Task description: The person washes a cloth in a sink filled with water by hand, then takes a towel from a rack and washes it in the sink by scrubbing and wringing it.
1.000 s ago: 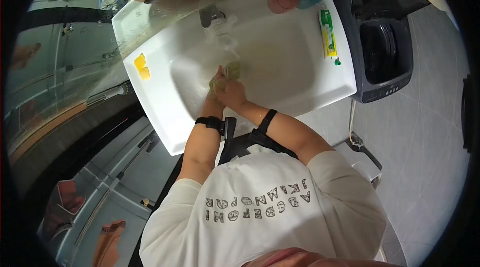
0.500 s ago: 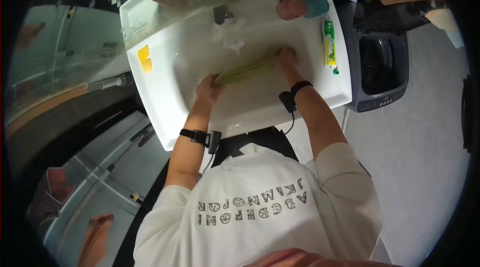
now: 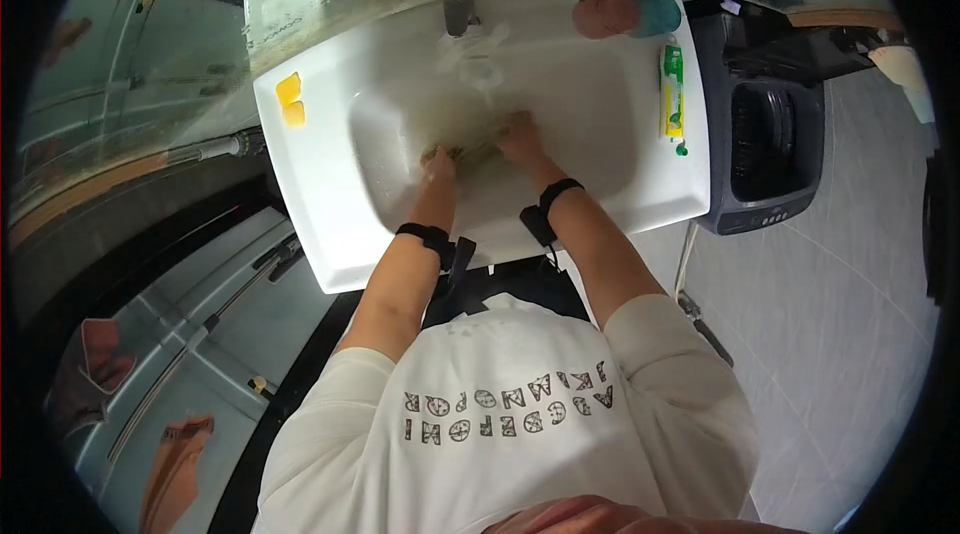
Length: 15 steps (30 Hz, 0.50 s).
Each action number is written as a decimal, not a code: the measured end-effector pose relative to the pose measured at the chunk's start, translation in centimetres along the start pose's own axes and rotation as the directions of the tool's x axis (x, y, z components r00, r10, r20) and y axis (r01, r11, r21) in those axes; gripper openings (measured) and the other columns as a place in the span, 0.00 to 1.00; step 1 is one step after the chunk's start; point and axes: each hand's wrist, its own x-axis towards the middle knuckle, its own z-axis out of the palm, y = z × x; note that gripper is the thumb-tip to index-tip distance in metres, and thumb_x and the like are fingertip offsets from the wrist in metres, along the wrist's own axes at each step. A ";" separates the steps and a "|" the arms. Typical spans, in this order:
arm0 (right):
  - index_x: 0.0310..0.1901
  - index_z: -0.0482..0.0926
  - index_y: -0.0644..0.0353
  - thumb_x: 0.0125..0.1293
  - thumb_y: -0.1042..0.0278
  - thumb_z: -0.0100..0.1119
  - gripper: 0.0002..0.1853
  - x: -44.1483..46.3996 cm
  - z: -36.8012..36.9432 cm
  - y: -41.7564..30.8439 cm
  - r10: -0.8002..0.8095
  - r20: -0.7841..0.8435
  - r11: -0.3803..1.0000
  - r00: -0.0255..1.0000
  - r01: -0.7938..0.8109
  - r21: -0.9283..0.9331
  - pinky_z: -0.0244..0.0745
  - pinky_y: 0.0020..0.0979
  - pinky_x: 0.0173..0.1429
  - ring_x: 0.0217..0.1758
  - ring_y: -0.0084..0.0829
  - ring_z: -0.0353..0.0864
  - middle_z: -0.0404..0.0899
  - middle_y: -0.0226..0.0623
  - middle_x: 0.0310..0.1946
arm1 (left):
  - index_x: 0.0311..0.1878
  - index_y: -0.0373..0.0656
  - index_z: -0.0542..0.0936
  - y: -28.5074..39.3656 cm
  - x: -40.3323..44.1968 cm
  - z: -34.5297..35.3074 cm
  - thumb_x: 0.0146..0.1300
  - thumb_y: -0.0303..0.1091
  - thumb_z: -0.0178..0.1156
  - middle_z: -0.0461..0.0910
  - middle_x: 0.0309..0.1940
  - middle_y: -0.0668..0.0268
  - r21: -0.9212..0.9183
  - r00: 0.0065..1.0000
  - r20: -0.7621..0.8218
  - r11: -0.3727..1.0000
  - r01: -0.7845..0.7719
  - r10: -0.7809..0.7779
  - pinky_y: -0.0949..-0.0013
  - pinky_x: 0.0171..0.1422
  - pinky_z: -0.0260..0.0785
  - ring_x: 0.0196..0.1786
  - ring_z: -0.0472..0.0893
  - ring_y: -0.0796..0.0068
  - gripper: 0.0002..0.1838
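A greenish cloth (image 3: 476,153) hangs between my two hands, low in the basin of a white sink (image 3: 310,224). My left hand (image 3: 438,166) is closed on its left end. My right hand (image 3: 520,141) grips the other end, a little higher up in the view. The cloth's lower part is blurred in cloudy water. Above the hands is the metal faucet (image 3: 459,16). Each wrist wears a black strap with a small black box.
Yellow pieces (image 3: 290,100) lie on the sink's left rim. A pink cup (image 3: 605,14) and a teal cup (image 3: 657,14) stand at the back right, near a green and yellow tube (image 3: 672,92). A dark appliance (image 3: 772,149) adjoins the sink's right side.
From together at first, my hands went wide apart with the cloth stretched between them. Now they are closer again, and the cloth is lower and bunched.
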 end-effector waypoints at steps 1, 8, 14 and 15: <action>0.51 0.74 0.64 0.54 0.54 0.62 0.27 0.1 1.0 -0.9 -0.116 0.025 0.977 0.993 0.110 0.184 0.64 0.37 0.58 0.58 0.39 0.68 0.70 0.49 0.51 | 0.65 0.58 0.59 0.0 -0.1 0.0 0.61 0.45 0.53 0.62 0.59 0.57 -0.001 1.000 0.006 1.000 -0.004 0.004 0.54 0.59 0.65 0.59 0.67 0.58 0.29; 0.45 0.77 0.62 0.52 0.53 0.61 0.23 -7.4 -2.6 -9.5 -0.314 0.152 0.610 0.937 0.076 0.789 0.72 0.35 0.46 0.40 0.36 0.79 0.80 0.42 0.34 | 0.63 0.53 0.61 1.7 -4.2 -1.1 0.64 0.44 0.50 0.65 0.59 0.59 -0.388 0.742 0.668 0.878 0.281 0.058 0.52 0.59 0.65 0.58 0.68 0.60 0.25; 0.36 0.76 0.61 0.58 0.49 0.53 0.20 -8.8 -3.7 -12.4 -0.177 -0.038 0.902 0.984 0.177 0.394 0.73 0.41 0.39 0.38 0.44 0.79 0.80 0.42 0.29 | 0.61 0.48 0.64 2.1 -6.7 -1.4 0.66 0.44 0.47 0.67 0.58 0.60 -0.371 0.652 0.750 0.888 0.273 0.113 0.51 0.59 0.65 0.58 0.69 0.61 0.22; 0.34 0.76 0.61 0.60 0.49 0.50 0.20 -8.7 -3.6 -12.4 -0.164 -0.142 0.926 0.976 0.202 0.319 0.72 0.42 0.37 0.36 0.45 0.79 0.80 0.44 0.29 | 0.61 0.47 0.64 2.1 -7.0 -1.3 0.67 0.44 0.47 0.67 0.58 0.60 -0.369 0.648 0.752 0.891 0.265 0.119 0.51 0.59 0.65 0.58 0.69 0.61 0.22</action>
